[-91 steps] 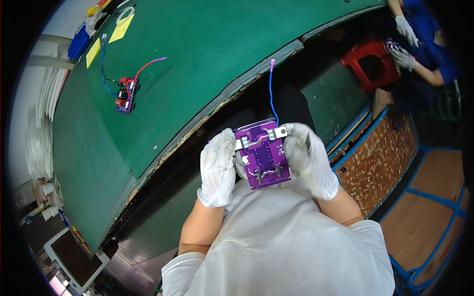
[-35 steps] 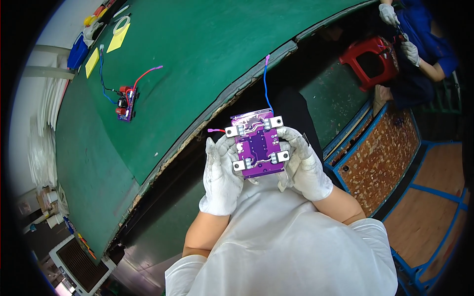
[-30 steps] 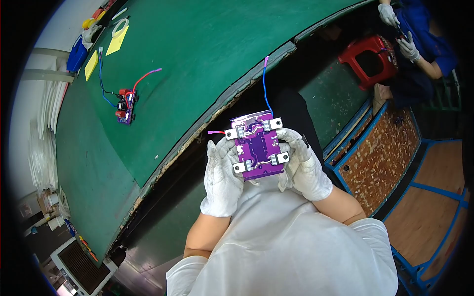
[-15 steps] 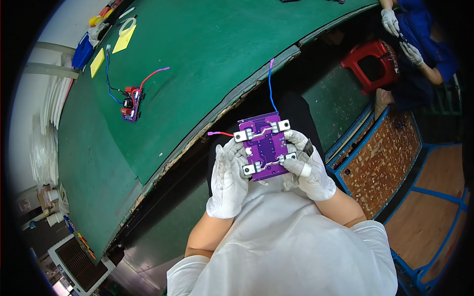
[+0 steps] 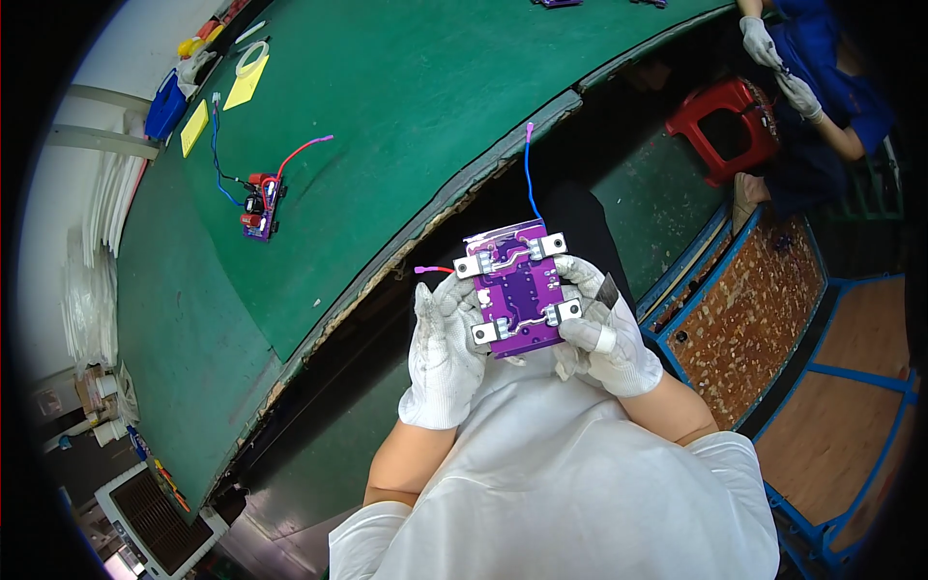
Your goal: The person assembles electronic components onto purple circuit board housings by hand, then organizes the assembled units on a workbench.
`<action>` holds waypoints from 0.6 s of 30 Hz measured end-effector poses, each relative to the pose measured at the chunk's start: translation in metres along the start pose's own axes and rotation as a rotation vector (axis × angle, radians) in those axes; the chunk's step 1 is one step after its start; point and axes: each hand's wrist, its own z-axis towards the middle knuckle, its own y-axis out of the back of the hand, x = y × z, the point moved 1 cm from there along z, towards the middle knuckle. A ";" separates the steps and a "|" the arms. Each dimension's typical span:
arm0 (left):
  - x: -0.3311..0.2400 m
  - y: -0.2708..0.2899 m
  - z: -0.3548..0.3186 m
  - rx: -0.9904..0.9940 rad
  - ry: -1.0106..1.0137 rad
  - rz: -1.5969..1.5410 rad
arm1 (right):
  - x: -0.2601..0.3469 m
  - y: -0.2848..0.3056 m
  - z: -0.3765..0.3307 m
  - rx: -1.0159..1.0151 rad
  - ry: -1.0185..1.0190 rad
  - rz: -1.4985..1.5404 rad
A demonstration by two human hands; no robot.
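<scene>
Between my two white-gloved hands is a purple circuit board, held up in front of my body with its soldered side facing me. Metal tabs with holes stick out at its corners. A blue wire rises from its top edge, and a short red wire pokes out at the left. My left hand grips the board's left edge, fingers curled behind it. Along the right edge, my right hand holds it with the thumb near the lower right tab. Both hands' fingertips behind the board are hidden.
On the green table lies another purple board with wires. Yellow cards, a tape roll and a blue bin sit beyond. At right are a red stool, a co-worker's gloved hands and a blue-framed wooden rack.
The board has tilted slightly in my hands, and light now glints off its top edge. The co-worker's hands have come closer together.
</scene>
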 end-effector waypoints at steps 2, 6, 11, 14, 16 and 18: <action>0.000 0.000 -0.001 -0.009 -0.005 0.002 | 0.000 -0.002 -0.001 0.001 0.009 0.008; 0.000 -0.001 -0.005 0.019 -0.029 0.058 | -0.004 0.006 -0.003 0.072 0.009 0.029; 0.001 0.000 -0.007 0.031 -0.046 0.088 | 0.000 0.003 -0.004 0.080 -0.026 0.077; 0.001 -0.001 -0.008 -0.009 -0.057 0.044 | -0.008 0.005 -0.001 0.153 0.065 0.204; 0.001 -0.003 -0.007 0.008 -0.055 0.044 | -0.015 0.014 0.002 0.201 0.076 0.249; 0.001 -0.004 -0.008 -0.001 -0.047 0.050 | -0.017 0.016 0.003 0.252 0.085 0.294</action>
